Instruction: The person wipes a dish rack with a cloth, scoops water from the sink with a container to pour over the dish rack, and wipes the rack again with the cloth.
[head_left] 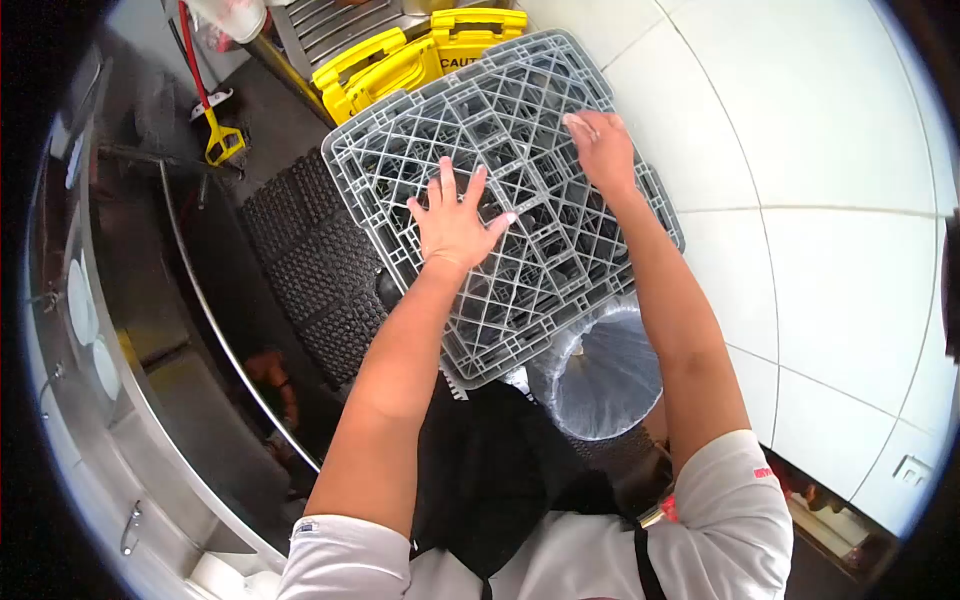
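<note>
A large grey plastic lattice crate or rack [530, 185] lies in front of me, with dark shapes visible through its openings. Spread flat over its left-middle part is my left hand [458, 222], fingers apart and holding nothing. My right hand [603, 150] is over the crate's upper right part, its fingers bent and pressed together; what they hold, if anything, is too small to make out. A bin lined with clear plastic [610, 380] is just below the crate's lower right edge.
Yellow caution signs [400, 65] stand behind the crate. White wall tiles [820, 290] rise on the right. To the left are a black rubber mat [305, 260], a steel counter [170, 440] with a rail, and a yellow-and-red handled tool [222, 140].
</note>
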